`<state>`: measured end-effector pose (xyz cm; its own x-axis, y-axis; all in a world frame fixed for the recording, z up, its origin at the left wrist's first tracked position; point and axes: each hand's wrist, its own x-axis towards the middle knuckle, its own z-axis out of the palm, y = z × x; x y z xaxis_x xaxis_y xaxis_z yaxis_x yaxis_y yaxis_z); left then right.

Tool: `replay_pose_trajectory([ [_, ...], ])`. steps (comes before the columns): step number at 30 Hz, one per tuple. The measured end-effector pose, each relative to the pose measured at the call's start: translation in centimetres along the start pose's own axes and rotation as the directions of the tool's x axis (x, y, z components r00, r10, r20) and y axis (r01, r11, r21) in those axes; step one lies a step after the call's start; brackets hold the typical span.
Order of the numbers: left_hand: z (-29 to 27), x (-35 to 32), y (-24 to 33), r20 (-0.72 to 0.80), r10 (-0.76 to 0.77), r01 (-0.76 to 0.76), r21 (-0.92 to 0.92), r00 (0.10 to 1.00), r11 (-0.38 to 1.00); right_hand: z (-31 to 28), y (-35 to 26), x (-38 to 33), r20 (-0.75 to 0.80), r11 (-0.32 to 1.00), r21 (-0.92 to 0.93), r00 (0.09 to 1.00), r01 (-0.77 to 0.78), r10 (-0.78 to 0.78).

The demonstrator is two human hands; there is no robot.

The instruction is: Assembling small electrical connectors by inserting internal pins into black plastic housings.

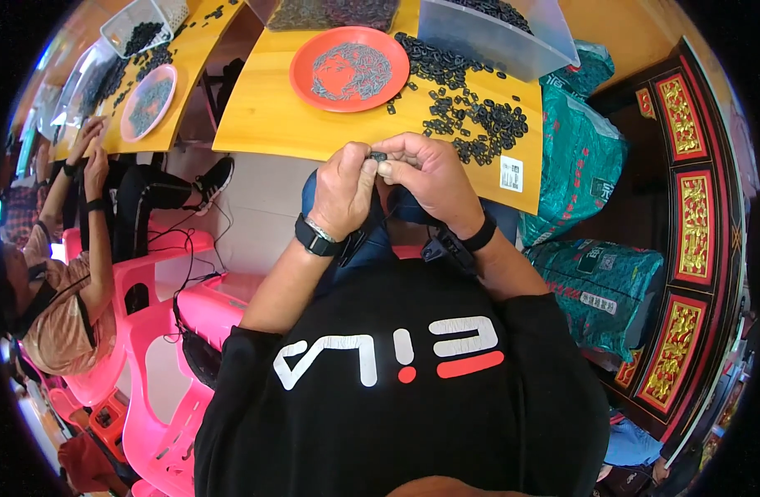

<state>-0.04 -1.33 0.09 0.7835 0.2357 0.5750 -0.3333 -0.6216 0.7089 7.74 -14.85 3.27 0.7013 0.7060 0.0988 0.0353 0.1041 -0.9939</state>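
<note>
Close together at the table's near edge, my left hand (344, 189) and my right hand (432, 176) pinch one small black oval part (378, 156) between their fingertips. Its finer detail is hidden by the fingers. Beyond them on the yellow table (260, 103) sits a round red plate (304, 76) with many small grey pieces (355, 70) spread over it. To the right of the plate lies a loose pile of black oval parts (479, 124), like the one in my fingers.
A clear plastic bin (496, 37) with black parts stands at the back right. Green sacks (575, 157) lean beside the table. At left, a co-worker (73, 290) sits at another table with a pink plate (171, 83). Pink chairs (169, 398) stand at my left.
</note>
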Motion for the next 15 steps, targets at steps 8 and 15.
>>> replay_pose_trajectory([
  [8,-0.1,-0.3,1.1,0.037,-0.126,0.129,-0.094,0.991,0.987,-1.9,-1.9,0.8,0.162,0.982,-0.091,0.971,-0.165,0.178],
  [15,-1.0,-0.3,0.4,-0.005,-0.138,0.136,-0.118,0.990,0.984,-4.9,-7.6,13.4,0.068,0.888,-0.416,0.981,0.196,-0.184],
])
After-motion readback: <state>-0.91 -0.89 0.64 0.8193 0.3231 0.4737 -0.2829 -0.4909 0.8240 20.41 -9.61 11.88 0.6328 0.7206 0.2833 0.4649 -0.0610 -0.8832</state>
